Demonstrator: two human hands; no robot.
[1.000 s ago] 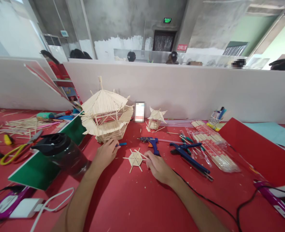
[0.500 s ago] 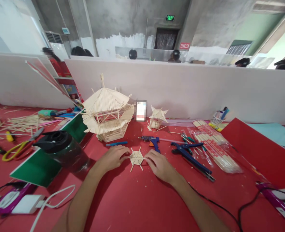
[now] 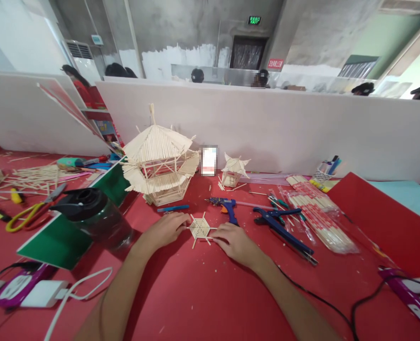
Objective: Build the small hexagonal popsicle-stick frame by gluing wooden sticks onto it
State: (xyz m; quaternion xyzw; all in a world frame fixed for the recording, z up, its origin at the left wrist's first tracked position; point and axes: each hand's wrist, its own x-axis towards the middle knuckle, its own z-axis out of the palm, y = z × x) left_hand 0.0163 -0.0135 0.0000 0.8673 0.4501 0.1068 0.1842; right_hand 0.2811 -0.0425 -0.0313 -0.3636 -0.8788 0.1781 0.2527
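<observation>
A small web-shaped piece of thin wooden sticks (image 3: pixel 200 228) lies on the red table (image 3: pixel 210 293). My left hand (image 3: pixel 165 229) rests on the table at its left side, fingertips pinching its left edge. My right hand (image 3: pixel 232 241) rests at its right side, fingertips on its lower right spoke. Just behind stands a large stick pavilion model (image 3: pixel 159 161), with a blue pen (image 3: pixel 173 208) at its foot. A blue glue gun (image 3: pixel 225 205) lies behind my right hand, and a small stick pavilion (image 3: pixel 233 171) stands further back.
A dark lidded jar (image 3: pixel 93 216) on a green board (image 3: pixel 66 234) sits left. Blue pliers (image 3: pixel 283 230), bagged sticks (image 3: pixel 315 214) and a red sheet (image 3: pixel 384 222) lie right. Yellow scissors (image 3: pixel 28 210), loose sticks, cables and chargers lie around. A white partition (image 3: pixel 284 128) backs the table, with people beyond it.
My left hand left the pavilion's base and blue pen and came to the web piece's left edge. My right hand moved in to its right side. Both now hold it.
</observation>
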